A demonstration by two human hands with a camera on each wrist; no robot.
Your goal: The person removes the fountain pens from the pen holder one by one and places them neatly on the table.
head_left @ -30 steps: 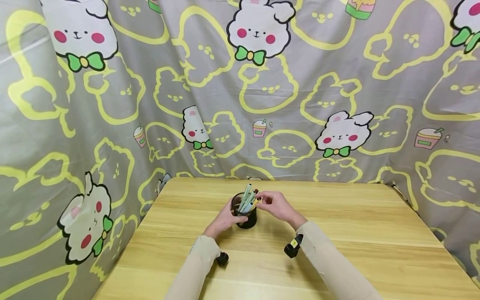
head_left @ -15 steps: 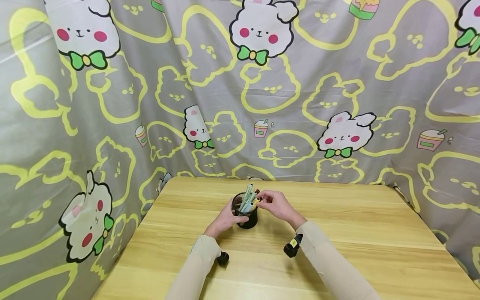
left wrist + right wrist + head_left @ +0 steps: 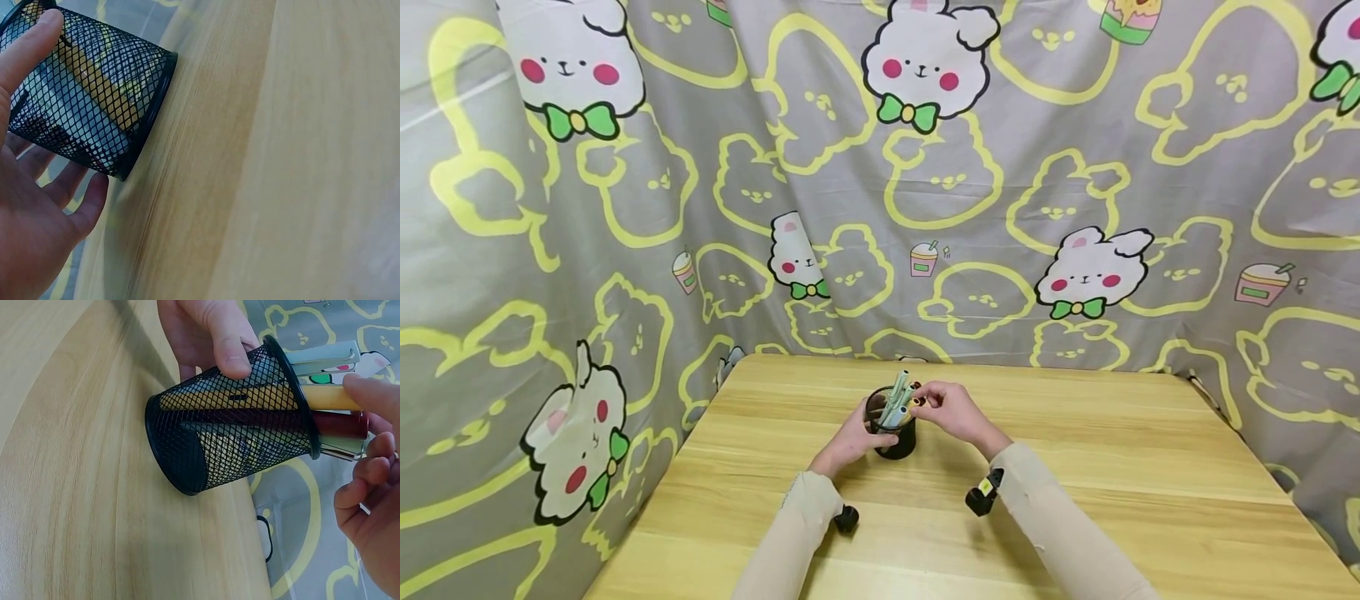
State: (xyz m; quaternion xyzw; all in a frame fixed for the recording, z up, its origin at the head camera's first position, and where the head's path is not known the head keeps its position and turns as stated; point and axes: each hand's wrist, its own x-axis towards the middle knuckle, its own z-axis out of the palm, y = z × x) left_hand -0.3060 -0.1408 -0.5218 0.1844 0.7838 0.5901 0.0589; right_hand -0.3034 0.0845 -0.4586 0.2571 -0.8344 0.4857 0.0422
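Left hand (image 3: 850, 437) grips the black mesh pen cup (image 3: 891, 429) at table (image 3: 1112, 467) centre. Right hand (image 3: 951, 410) pinches the yellow pen (image 3: 325, 397) at the rim — hands close together.

wooden table (image 3: 1150, 467) | grey bunny-print curtain (image 3: 1075, 167) behind, perhaps cloth

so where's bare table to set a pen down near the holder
Bare wooden table runs right of the right hand, and left of the left hand toward the curtain. It is crowded only at the mesh pen holder, which both hands flank.
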